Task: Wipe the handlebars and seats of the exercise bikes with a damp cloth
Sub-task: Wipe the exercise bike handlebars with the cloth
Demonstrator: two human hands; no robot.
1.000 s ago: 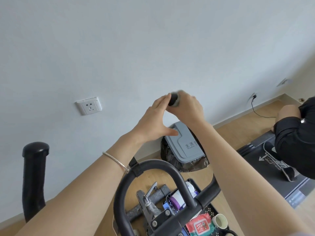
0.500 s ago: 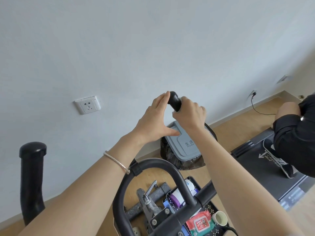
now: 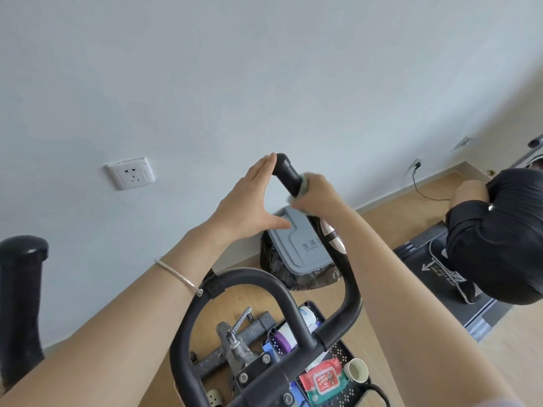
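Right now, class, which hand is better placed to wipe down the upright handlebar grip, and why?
The right hand: it grips the cloth, which is wrapped round the handlebar grip just below its tip. The left hand is open, fingers straight beside the tip, and holds no cloth.

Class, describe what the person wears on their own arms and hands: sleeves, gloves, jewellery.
The left forearm and right forearm are bare, with no sleeves over them. The left hand and right hand are ungloved, and no rings show. A thin silver bangle circles the left wrist.
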